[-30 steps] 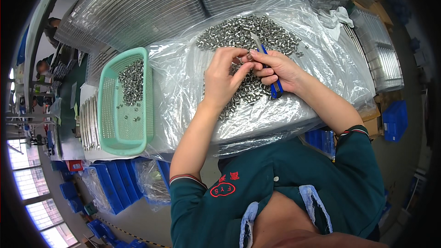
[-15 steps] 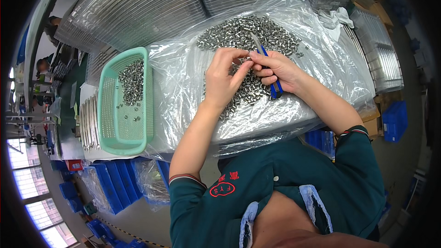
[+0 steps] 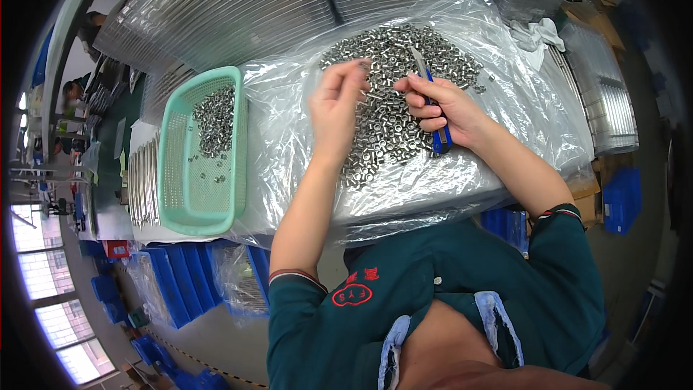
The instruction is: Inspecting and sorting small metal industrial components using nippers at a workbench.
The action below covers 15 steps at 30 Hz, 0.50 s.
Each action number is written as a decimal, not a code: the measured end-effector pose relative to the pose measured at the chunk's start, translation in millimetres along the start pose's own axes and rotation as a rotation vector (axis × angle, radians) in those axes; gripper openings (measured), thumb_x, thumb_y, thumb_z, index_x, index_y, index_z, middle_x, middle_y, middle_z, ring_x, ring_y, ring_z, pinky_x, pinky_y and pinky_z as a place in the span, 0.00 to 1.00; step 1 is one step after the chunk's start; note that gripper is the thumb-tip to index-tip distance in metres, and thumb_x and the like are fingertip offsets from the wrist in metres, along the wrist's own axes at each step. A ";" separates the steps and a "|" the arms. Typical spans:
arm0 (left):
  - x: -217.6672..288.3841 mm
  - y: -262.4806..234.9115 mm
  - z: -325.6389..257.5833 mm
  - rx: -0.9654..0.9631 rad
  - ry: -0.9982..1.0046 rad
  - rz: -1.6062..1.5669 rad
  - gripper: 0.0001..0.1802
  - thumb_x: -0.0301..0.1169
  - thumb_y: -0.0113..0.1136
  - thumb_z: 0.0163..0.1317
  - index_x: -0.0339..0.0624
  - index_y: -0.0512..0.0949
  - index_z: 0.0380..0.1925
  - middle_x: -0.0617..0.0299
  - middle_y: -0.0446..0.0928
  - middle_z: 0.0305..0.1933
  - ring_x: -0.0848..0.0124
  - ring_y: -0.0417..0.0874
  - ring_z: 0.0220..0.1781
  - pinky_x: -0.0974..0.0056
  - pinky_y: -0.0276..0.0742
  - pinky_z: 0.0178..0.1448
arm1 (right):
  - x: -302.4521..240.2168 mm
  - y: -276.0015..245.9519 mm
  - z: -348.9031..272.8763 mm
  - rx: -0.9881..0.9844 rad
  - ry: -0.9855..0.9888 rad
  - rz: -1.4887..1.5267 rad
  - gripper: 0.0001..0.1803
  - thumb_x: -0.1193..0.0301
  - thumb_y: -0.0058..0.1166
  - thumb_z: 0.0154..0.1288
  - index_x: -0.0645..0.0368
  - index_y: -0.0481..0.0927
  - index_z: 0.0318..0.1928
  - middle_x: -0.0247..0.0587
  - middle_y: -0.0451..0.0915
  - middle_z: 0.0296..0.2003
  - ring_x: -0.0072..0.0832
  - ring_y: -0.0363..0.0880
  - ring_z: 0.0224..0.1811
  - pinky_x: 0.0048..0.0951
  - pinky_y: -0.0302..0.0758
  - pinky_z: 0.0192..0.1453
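My right hand is closed around a blue utility knife, its blade pointing up and away from me. To its left, my left hand pinches what looks like a small metal ring between thumb and fingertips. The two hands are apart. Beneath and around them a heap of shiny small metal rings spreads over clear plastic sheeting. A mint-green mesh basket stands left of my left arm, and a smaller pile of similar metal parts lies in it.
Stacked clear plastic trays line the far side of the table. More trays and a white cloth are on the right. Metal rods lie left of the basket. Blue bins stand below the table's near edge.
My left hand has drawn away from the right, moving left and slightly up. The right hand keeps the knife, and its fingers no longer meet the left ones.
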<state>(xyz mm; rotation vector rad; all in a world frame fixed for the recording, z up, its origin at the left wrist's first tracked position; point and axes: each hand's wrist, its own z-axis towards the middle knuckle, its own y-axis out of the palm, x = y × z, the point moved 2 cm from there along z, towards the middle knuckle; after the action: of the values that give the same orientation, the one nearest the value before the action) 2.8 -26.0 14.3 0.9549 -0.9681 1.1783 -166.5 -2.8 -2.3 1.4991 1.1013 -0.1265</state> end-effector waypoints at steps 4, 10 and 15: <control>9.9 -65.1 20.1 0.529 0.141 -0.465 0.15 0.38 0.48 0.64 0.39 0.71 0.43 0.68 0.71 0.36 0.81 0.67 0.29 0.74 0.65 0.31 | -3.1 1.6 -3.5 0.005 -0.013 0.002 0.15 0.64 0.45 0.66 0.64 0.70 0.44 0.23 0.65 0.21 0.06 0.56 0.15 0.07 0.53 0.12; 7.2 -77.0 20.7 0.563 0.021 -0.391 0.17 0.39 0.51 0.62 0.40 0.71 0.47 0.68 0.71 0.40 0.81 0.69 0.32 0.75 0.65 0.33 | -0.6 0.6 -0.6 0.015 0.022 0.017 0.13 0.64 0.43 0.66 0.63 0.70 0.42 0.24 0.64 0.21 0.06 0.56 0.15 0.07 0.53 0.12; -14.3 -55.3 22.8 0.202 0.013 0.584 0.18 0.33 0.54 0.58 0.41 0.72 0.48 0.60 0.72 0.46 0.70 0.73 0.38 0.67 0.70 0.41 | -0.3 0.8 0.5 0.005 0.006 0.045 0.14 0.64 0.45 0.66 0.63 0.70 0.43 0.24 0.65 0.21 0.06 0.56 0.15 0.07 0.53 0.12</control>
<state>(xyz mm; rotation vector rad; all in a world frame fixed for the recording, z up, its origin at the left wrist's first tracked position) 53.4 -58.9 2.9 0.8414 -1.1747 1.7953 -165.8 -3.3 -1.6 1.5285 1.0722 -0.0935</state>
